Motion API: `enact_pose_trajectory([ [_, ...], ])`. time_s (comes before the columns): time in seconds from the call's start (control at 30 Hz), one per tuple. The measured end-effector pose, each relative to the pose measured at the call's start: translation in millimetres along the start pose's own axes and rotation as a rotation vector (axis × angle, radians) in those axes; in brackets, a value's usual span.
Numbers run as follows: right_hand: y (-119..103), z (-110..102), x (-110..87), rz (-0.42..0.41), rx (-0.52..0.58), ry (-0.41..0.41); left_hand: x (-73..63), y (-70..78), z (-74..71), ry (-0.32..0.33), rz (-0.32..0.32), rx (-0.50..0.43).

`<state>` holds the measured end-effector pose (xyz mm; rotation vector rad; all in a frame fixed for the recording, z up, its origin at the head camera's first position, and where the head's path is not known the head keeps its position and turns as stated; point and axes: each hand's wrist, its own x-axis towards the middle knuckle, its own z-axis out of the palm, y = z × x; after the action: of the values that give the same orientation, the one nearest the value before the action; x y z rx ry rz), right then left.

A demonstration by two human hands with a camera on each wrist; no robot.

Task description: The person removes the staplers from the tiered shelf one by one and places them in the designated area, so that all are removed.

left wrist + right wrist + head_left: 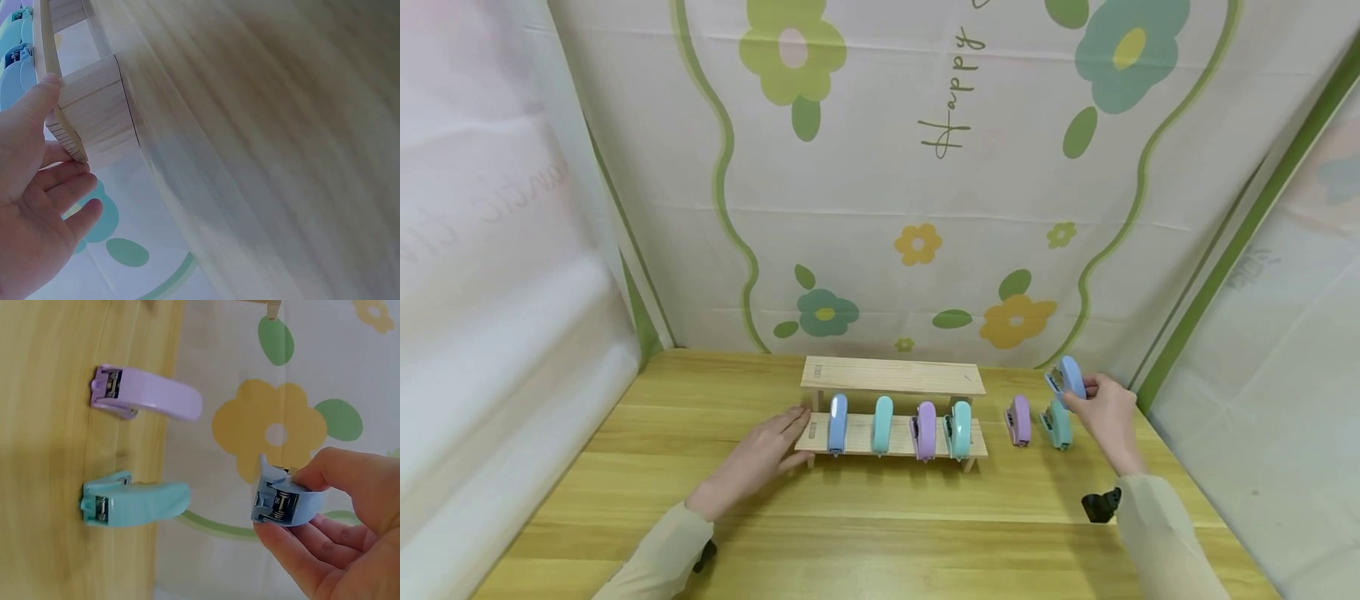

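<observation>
A light blue stapler (1070,377) is held up off the table at the right, pinched between the thumb and fingers of my right hand (1108,415). In the right wrist view this stapler (289,501) turns its metal inside toward the camera. Just below the hand, a teal stapler (1057,425) stands on the table beside a purple stapler (1018,421). My left hand (760,454) grips the left end of a two-step wooden rack (859,432). The left wrist view shows the thumb and fingers (62,178) around the shelf's end.
On the rack's lower step stand a blue stapler (837,425), two teal staplers (882,425) and a purple stapler (927,432). The upper step (891,375) is bare wood. Behind the wooden table (880,533) hangs a flowered cloth (850,183), with more cloth at both sides.
</observation>
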<state>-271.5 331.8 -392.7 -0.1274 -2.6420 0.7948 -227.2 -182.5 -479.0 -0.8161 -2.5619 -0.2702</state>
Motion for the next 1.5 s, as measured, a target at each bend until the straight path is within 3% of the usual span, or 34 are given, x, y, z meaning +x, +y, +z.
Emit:
enact_pose_trajectory([
  [0.23,18.2,-3.9,-2.6,-0.009,-0.025,0.034,0.3,-0.9,1.4,0.001,0.001,-0.004],
  [0.93,58.7,-4.7,-4.6,0.093,-0.036,-0.01,-0.2,-1.8,2.4,-0.006,-0.005,-0.002],
  [1.5,81.5,3.7,-7.5,0.161,-0.044,-0.02,-0.4,-1.1,0.9,0.024,0.018,0.002],
])
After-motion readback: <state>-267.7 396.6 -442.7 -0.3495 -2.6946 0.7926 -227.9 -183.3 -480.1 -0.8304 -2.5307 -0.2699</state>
